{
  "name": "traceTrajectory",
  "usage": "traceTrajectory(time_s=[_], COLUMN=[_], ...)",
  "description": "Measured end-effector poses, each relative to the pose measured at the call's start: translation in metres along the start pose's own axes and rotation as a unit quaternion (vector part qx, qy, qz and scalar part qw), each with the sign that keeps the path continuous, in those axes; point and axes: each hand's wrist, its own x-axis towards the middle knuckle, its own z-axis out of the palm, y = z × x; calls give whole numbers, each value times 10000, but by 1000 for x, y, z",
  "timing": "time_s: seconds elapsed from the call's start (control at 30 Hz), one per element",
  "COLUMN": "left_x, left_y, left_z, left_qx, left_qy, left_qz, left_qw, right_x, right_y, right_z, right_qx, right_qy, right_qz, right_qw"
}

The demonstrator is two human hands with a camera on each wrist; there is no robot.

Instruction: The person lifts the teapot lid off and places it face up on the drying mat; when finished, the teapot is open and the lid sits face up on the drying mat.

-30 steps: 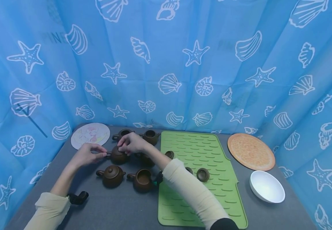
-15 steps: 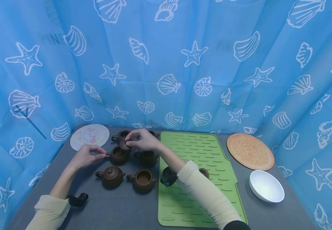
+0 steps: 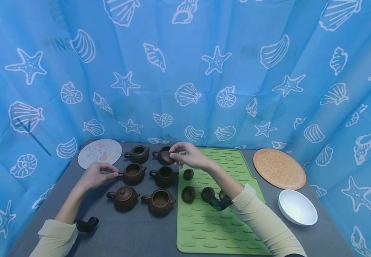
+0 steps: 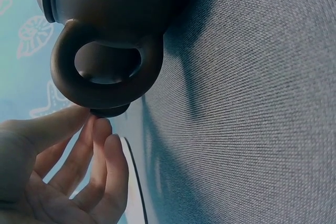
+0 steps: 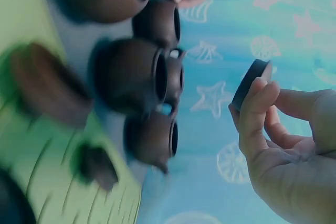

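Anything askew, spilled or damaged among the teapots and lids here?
Nothing spilled or broken. Only one teapot wears its lid; the others stand open, three lids lie loose on the green mat, and the right hand holds a fourth lid.

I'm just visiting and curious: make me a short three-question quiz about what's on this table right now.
1. True or false: the right hand holds a teapot lid up off the table.
2. How many teapots on the grey table wear a lid? A) one B) three C) all six
3. What does the left hand touch?

Key
1. True; the lid is pinched in its fingers.
2. A; only the front-left teapot.
3. The handle of the open teapot in the middle row.
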Motion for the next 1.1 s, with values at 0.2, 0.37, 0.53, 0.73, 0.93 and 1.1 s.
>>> traceTrajectory(time_s=[0.2,0.37,0.53,0.73,0.93,1.1], left_x=[0,-1,-1,-1,-2,-2], left_y=[-1,0,0,-1,-2,-2], left_z=[1,1,1,2,2,3], left_qx=[56,94,53,47,20,39], left_qy=[45,69,79,77,98,116], left_qz=[-63,20,108,83,119,103], left_qw=[10000,9999,9999,9999,9999,9999], right_x=[-30,-51,-63,-70,-73,-74], right_y=[17,36,55,73,86,96], right_z=[-28,-46,-56,-61,-61,-61], right_qx=[291,655,1106,1061,460,372], right_qy=[-36,-387,-602,-481,-239,-342], right_qz=[287,486,625,607,754,877], right_qw=[9992,9959,9901,9913,9958,9949])
